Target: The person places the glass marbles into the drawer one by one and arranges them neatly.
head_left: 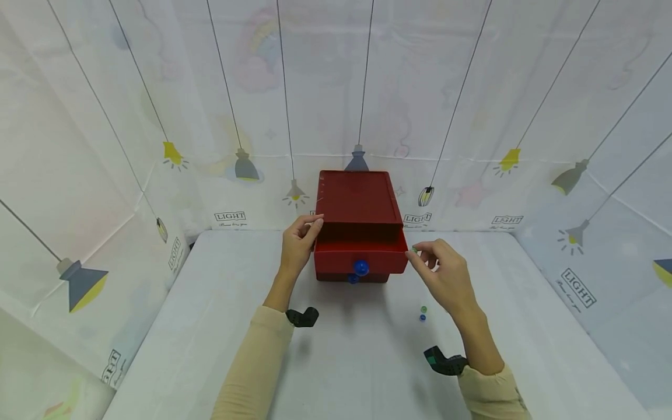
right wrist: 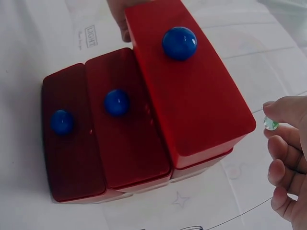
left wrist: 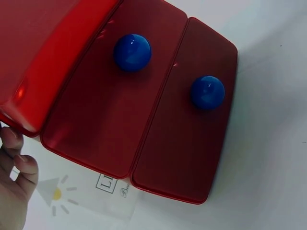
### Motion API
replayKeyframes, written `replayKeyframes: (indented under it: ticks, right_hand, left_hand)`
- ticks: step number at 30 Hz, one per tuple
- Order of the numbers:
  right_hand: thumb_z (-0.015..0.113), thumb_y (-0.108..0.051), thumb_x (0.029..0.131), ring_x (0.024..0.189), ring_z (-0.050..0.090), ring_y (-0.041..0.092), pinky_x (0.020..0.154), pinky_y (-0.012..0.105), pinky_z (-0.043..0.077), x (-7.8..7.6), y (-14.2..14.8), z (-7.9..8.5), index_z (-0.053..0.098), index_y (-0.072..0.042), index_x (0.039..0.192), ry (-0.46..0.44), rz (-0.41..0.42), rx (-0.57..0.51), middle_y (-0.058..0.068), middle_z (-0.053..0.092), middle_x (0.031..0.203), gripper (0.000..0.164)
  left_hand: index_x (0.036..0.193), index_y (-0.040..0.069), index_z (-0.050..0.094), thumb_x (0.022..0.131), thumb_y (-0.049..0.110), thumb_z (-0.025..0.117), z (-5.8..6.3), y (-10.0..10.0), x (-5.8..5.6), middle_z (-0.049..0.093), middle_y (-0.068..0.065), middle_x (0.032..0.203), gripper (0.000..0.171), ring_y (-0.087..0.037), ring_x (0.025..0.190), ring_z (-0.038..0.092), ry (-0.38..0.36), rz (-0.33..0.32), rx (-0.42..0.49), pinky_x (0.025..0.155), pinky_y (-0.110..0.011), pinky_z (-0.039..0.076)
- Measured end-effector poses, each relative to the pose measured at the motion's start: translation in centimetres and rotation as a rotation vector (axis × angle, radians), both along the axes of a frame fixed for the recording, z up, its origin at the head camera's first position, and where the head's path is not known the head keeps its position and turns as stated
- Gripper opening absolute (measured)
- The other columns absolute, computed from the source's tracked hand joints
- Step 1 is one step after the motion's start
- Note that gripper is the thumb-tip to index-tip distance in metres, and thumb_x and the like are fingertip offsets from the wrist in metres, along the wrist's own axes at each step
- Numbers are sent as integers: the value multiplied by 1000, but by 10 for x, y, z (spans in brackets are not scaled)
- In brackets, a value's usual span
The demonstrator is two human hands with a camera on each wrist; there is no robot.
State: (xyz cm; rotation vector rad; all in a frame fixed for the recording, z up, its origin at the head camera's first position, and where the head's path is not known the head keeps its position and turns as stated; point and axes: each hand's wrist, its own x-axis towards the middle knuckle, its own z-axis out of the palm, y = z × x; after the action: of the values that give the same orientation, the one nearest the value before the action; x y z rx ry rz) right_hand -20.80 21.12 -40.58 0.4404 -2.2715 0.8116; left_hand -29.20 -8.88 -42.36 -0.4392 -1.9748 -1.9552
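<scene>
From the head camera, I look down a white desk point(head_left: 346, 361) at a red cabinet point(head_left: 357, 195), its top drawer point(head_left: 333, 261) pulled out toward 6 o'clock. The right hand point(head_left: 445, 274) pinches a green bead point(head_left: 415, 249) between thumb and forefinger. The bead is outside the drawer, just beside its front corner at 3 o'clock; from that grip, the opening lies toward 9 o'clock. The left hand point(head_left: 297, 248) is at the drawer's 10 o'clock side. Near 7 o'clock from the right hand, a loose green bead point(head_left: 423, 309) and a blue bead point(head_left: 422, 318) lie close together on the desk.

In the left wrist view, fingers at 8 o'clock touch the top drawer's edge; I cannot tell whether they pinch it or only rest there. I would have that hand steady the drawer gently, without drawing it farther out.

In the right wrist view, the pinched bead shows clearly at the fingertips, the drawer's corner near it at 9 o'clock, apart. It looks smooth, so I would pinch lightly but surely, clear the wall from above, and part the fingers low inside.
</scene>
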Motion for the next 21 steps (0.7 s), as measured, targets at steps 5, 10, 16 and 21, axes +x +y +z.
replayKeyframes:
  ticks: [5, 10, 16, 21]
  right_hand:
    - [78, -14, 87, 72, 49, 12, 59, 14, 40, -7, -5, 4, 72, -4, 105, 10, 11, -1, 3, 57, 77, 22]
    - [78, -12, 87, 69, 45, 10, 58, 12, 37, -15, -9, 2, 73, -3, 108, 20, 15, -8, 3, 54, 75, 23]
    - [79, -13, 87, 67, 43, 11, 56, 11, 31, -21, -12, 3, 74, -4, 109, 27, 16, -10, 3, 51, 72, 25]
    - [79, -15, 87, 66, 43, 12, 55, 14, 32, -24, -15, 6, 75, -5, 108, 19, 12, -4, 3, 51, 71, 24]
  left_hand:
    - [119, 5, 70, 100, 18, 62, 0, 0, 0, 51, 4, 61, 25, -10, 56, 45, -7, 2, -8, 48, -21, 40]
    - [119, 5, 70, 100, 18, 63, 0, -1, 0, 50, 6, 60, 24, -10, 55, 44, -6, 3, -17, 48, -21, 38]
    - [119, 6, 71, 99, 19, 63, 0, -1, 0, 50, 8, 60, 24, -9, 54, 44, -10, 1, -25, 48, -21, 38]
    - [119, 6, 71, 99, 18, 64, -1, -2, -1, 49, 8, 60, 24, -9, 54, 44, -7, -2, -17, 47, -21, 37]
